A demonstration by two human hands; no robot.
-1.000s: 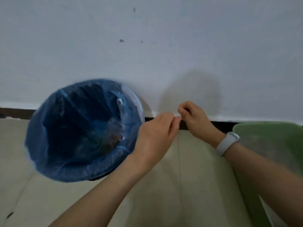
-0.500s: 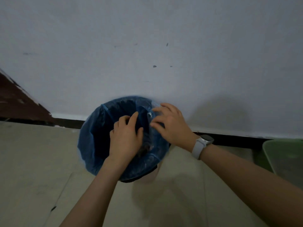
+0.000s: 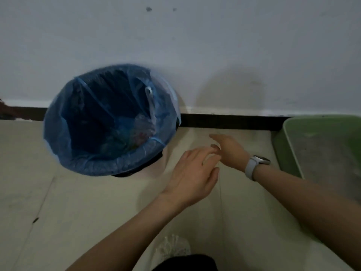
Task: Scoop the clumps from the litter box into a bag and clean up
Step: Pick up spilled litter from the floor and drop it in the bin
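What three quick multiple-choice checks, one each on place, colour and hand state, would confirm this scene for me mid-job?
1. Where does the litter box stand relative to the bin?
A. To its right
B. To its left
C. Inside it

2. What colour is the bag lining the bin?
A. Black
B. Blue
C. White

3. What are the left hand and right hand holding?
A. A scoop
B. A tied bag
C. Nothing

Answers: 1 A, the green box sits at the right edge, the bin at left. 2 B, blue plastic folds over the rim. 3 C, both hands hover over the floor with fingers relaxed and nothing between them.
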